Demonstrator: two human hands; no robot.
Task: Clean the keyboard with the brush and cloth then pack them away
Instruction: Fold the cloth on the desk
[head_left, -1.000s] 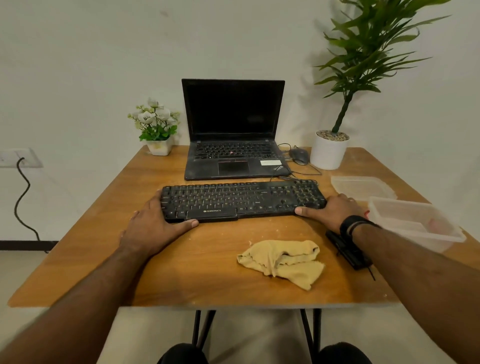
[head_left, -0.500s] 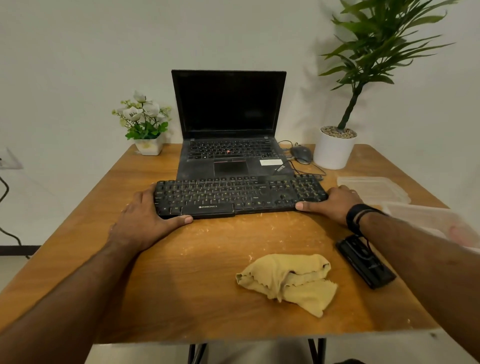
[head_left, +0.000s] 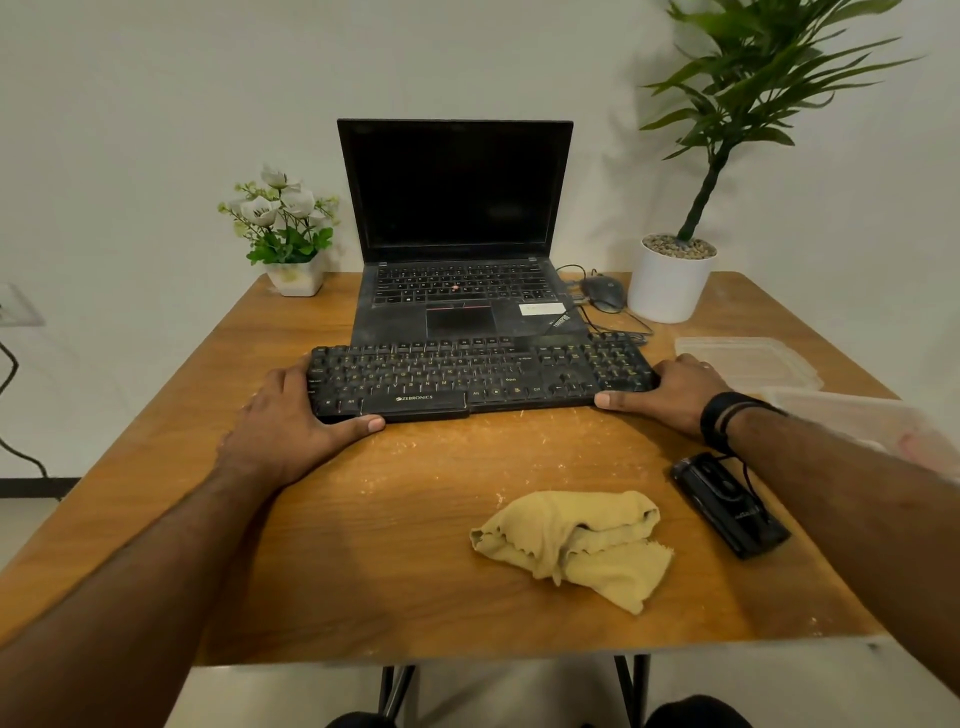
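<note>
The black keyboard lies across the wooden table, just in front of the laptop. My left hand grips its left end, thumb along the front edge. My right hand grips its right end the same way. A crumpled yellow cloth lies on the table nearer to me, right of centre. A flat black tool with a cord, probably the brush, lies to the right of the cloth, beneath my right forearm. Pale crumbs and dust speckle the wood in front of the keyboard.
An open black laptop stands behind the keyboard, with a mouse and cables to its right. A white potted plant and a small flower pot stand at the back. A clear plastic box and its lid sit at the right edge.
Both hands stay on the keyboard's ends. The view has tilted, so the table now fills more of the frame. The keyboard sits slightly closer to the laptop's front edge.
</note>
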